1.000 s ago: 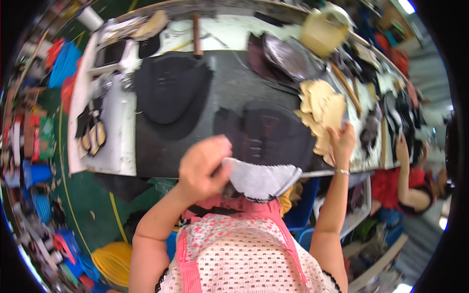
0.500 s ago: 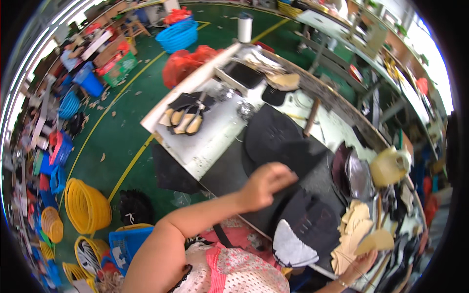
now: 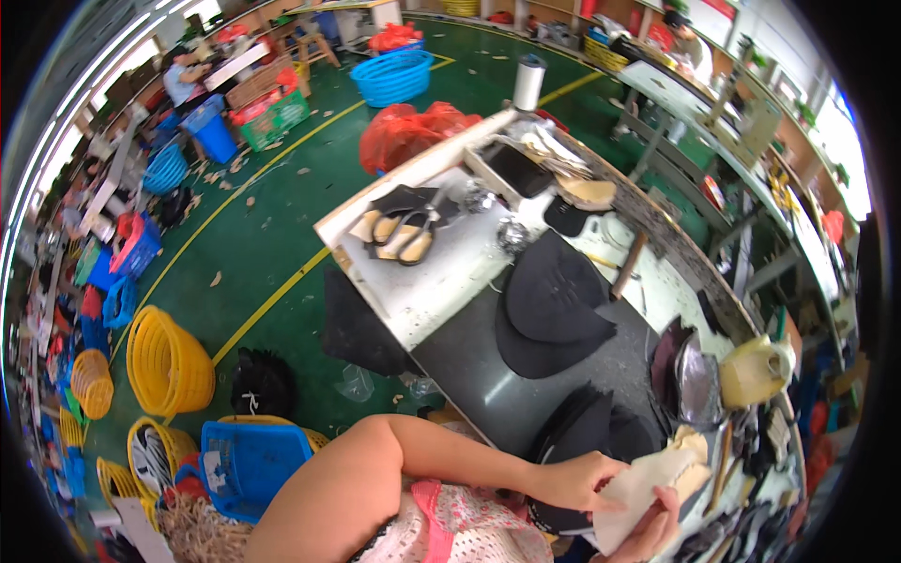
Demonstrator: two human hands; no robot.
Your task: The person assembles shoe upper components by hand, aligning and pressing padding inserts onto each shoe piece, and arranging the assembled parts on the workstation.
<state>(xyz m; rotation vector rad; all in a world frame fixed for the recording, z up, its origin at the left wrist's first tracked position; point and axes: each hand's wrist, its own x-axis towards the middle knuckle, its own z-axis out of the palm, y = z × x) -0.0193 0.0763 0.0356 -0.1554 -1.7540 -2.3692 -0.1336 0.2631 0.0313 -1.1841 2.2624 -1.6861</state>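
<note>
A pale cream cut piece (image 3: 623, 507) is between my two hands at the table's near right. My left hand (image 3: 580, 482) pinches its left side with bent fingers. On its right edge, my right hand (image 3: 655, 525) has its fingers closed, palm partly hidden. Further cream pieces (image 3: 693, 462) show just behind it. Under and beyond my left hand lies a pile of black curved pieces (image 3: 584, 427), partly covered by the hand. Farther off, black rounded pieces with small slits (image 3: 554, 291) lie overlapped on the dark table mat (image 3: 460, 361).
Scissors (image 3: 405, 233) rest on black and tan pieces at the far left. A hammer (image 3: 631, 266), a yellowish plastic jug (image 3: 754, 373) and dark shiny pieces (image 3: 693, 377) line the right side. A blue basket (image 3: 253, 469) and a yellow basket (image 3: 169, 361) stand at left on the floor.
My left hand has come right and nearer, from above the black pieces to the cream piece. My right hand has moved left. The pale piece on the near black pile no longer shows there.
</note>
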